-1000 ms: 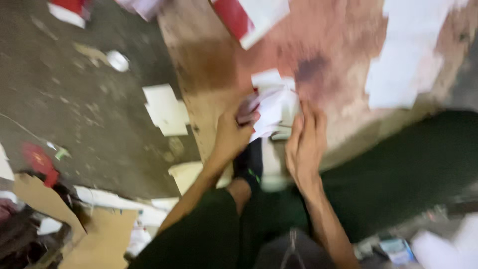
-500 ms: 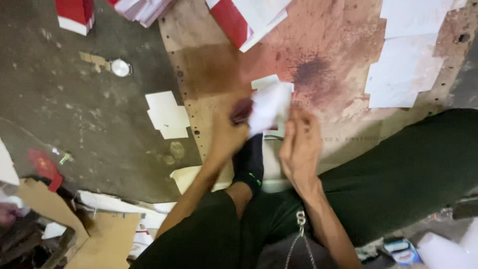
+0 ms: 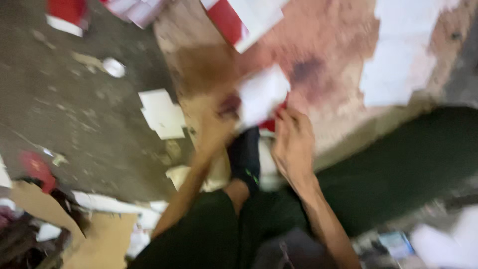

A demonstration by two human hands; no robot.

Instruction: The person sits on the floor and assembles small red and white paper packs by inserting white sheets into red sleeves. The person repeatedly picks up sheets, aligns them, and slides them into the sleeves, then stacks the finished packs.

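Observation:
The view is blurred by motion. My left hand (image 3: pixel 215 130) grips a white and red folded card piece (image 3: pixel 261 95) and lifts it over a stained wooden board (image 3: pixel 209 65). My right hand (image 3: pixel 294 142) rests just to its right, fingers curled at the piece's lower edge where red shows; whether it grips is unclear. A black-socked foot (image 3: pixel 245 157) lies between my forearms, and dark green trousers (image 3: pixel 398 169) spread to the right.
White sheets (image 3: pixel 398 55) lie at the board's far right and a red and white carton (image 3: pixel 234 20) at the top. On the grey floor are a white card cutout (image 3: pixel 162 113), a small round lid (image 3: pixel 114 67) and brown cardboard (image 3: pixel 94 239).
The white piece has gone from crumpled between both hands to lifted and turned flatter in my left hand. The camera has shifted slightly, and the picture has grown more blurred.

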